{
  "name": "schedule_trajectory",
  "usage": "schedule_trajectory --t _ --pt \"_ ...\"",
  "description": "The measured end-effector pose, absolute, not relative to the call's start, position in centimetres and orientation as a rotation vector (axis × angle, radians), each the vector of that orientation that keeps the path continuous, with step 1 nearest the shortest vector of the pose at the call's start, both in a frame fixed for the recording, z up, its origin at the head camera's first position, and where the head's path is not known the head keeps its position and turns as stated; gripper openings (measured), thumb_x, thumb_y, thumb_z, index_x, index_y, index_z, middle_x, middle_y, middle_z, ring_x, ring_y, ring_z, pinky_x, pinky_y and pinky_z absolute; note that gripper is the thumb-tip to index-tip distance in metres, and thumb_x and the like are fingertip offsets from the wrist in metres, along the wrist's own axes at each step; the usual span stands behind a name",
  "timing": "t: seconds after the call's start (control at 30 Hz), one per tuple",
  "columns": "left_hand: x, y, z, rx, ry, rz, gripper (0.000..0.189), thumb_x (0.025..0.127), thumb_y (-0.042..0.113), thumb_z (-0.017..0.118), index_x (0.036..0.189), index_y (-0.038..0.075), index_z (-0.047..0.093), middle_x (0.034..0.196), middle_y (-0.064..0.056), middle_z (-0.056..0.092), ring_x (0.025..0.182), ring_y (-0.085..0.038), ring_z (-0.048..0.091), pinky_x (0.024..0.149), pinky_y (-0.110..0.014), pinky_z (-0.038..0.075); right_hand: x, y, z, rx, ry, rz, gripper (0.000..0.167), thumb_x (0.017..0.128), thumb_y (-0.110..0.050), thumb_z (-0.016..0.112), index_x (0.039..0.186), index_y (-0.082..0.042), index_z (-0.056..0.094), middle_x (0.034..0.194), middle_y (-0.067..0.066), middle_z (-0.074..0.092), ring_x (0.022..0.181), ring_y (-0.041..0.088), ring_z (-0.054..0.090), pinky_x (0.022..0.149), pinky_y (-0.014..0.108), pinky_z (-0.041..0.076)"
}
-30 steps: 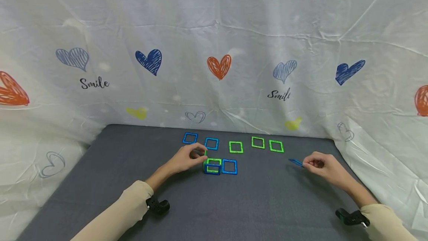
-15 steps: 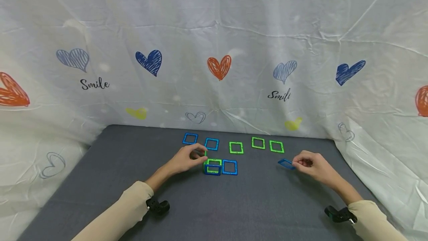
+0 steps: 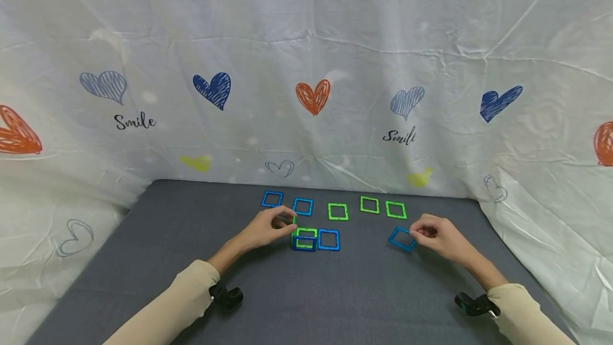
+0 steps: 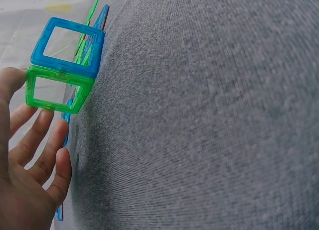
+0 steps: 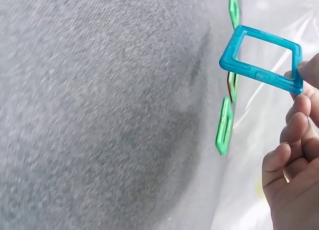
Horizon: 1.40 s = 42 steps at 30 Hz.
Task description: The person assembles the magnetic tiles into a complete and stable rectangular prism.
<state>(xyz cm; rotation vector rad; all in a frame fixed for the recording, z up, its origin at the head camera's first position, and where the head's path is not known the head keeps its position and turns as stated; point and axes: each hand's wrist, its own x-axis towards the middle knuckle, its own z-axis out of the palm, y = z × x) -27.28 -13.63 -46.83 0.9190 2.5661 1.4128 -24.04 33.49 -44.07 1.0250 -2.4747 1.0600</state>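
In the head view my left hand (image 3: 262,226) is at a small structure of magnetic square tiles. Its thumb and fingers pinch an upright green square tile (image 4: 60,74), which stands edge to edge with an upright blue square tile (image 4: 65,67). Another green tile (image 3: 307,230) shows behind the blue one, and a flat blue tile (image 3: 329,231) lies against the structure's right side. Over to the right, my right hand (image 3: 438,236) pinches a blue square tile (image 5: 259,74) by one edge, holding it tilted above the table.
Along the back lie two loose blue tiles (image 3: 272,192) and three green tiles (image 3: 338,205), flat and apart. The dark grey tabletop (image 3: 354,292) ends at a white printed curtain (image 3: 258,137).
My right hand has moved left with the blue tile, and the tile has turned from nearly edge-on to showing its open square. My left hand has stayed in place.
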Motion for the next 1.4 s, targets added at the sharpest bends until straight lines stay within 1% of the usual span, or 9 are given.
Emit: schedule_trajectory --t 0.2,0.33,0.6,0.8,1.07,1.2,1.33,1.4 --pt "-27.3 -13.6 -46.8 0.924 2.573 1.404 0.035 0.101 0.024 0.068 0.129 0.003 0.064 0.117 -0.007 0.067 0.094 -0.019 0.069 0.076 -0.036 0.055 -24.2 32.4 -43.7 1.023 -2.479 1.080 0.021 0.087 0.013 0.073 0.092 -0.008 0.073 0.081 -0.007 0.057 0.066 0.007 0.050 0.054 0.022 0.041" --pt "-27.3 -13.6 -46.8 0.925 2.570 1.408 0.034 0.101 0.023 0.069 0.129 0.004 0.064 0.117 -0.007 0.067 0.094 -0.019 0.069 0.076 -0.036 0.055 -24.4 31.8 -43.7 1.057 -2.463 1.089 0.023 0.085 0.015 0.073 0.093 -0.008 0.072 0.082 -0.005 0.057 0.068 0.008 0.051 0.054 0.022 0.041" --pt "-27.3 -13.6 -46.9 0.901 2.518 1.450 0.035 0.101 0.023 0.069 0.129 0.003 0.063 0.120 -0.008 0.065 0.099 -0.021 0.068 0.082 -0.039 0.055 -24.8 30.5 -43.7 1.082 -2.492 1.144 0.016 0.091 0.010 0.070 0.094 -0.005 0.071 0.083 -0.006 0.055 0.069 0.010 0.051 0.057 0.024 0.044" --pt "-27.3 -13.7 -47.0 0.908 2.520 1.459 0.035 0.101 0.023 0.069 0.129 0.002 0.063 0.122 -0.010 0.064 0.101 -0.024 0.068 0.081 -0.042 0.055 -24.7 29.5 -43.3 1.098 -2.518 1.152 0.014 0.094 0.006 0.069 0.097 -0.007 0.072 0.088 -0.007 0.059 0.071 0.011 0.054 0.060 0.026 0.046" --pt "-27.3 -13.7 -46.9 0.910 2.530 1.447 0.036 0.101 0.024 0.068 0.129 0.003 0.063 0.123 -0.009 0.064 0.102 -0.024 0.068 0.081 -0.042 0.055 -25.1 28.5 -43.0 1.118 -2.535 1.186 0.012 0.096 0.003 0.069 0.100 -0.007 0.073 0.088 -0.007 0.061 0.072 0.013 0.055 0.060 0.028 0.047" --pt "-27.3 -13.7 -46.8 0.910 2.539 1.434 0.037 0.101 0.025 0.068 0.130 0.003 0.063 0.123 -0.009 0.064 0.102 -0.024 0.068 0.081 -0.042 0.055 -25.3 28.1 -43.1 1.137 -2.548 1.181 0.016 0.096 0.002 0.069 0.100 -0.013 0.073 0.086 -0.008 0.061 0.070 0.012 0.055 0.058 0.027 0.047" --pt "-27.2 -13.7 -46.8 0.914 2.547 1.421 0.038 0.101 0.026 0.068 0.130 0.003 0.063 0.122 -0.008 0.064 0.101 -0.023 0.068 0.081 -0.041 0.055 -25.4 27.8 -43.1 1.156 -2.567 1.187 0.020 0.097 -0.001 0.069 0.102 -0.020 0.073 0.085 -0.003 0.064 0.068 0.011 0.056 0.057 0.027 0.047" --pt "-27.2 -13.7 -46.8 0.915 2.550 1.418 0.038 0.101 0.026 0.068 0.130 0.003 0.063 0.122 -0.009 0.064 0.101 -0.023 0.068 0.080 -0.040 0.055 -25.4 27.5 -43.0 1.175 -2.573 1.205 0.017 0.097 -0.002 0.069 0.104 -0.017 0.074 0.087 0.001 0.067 0.068 0.011 0.057 0.058 0.028 0.048"
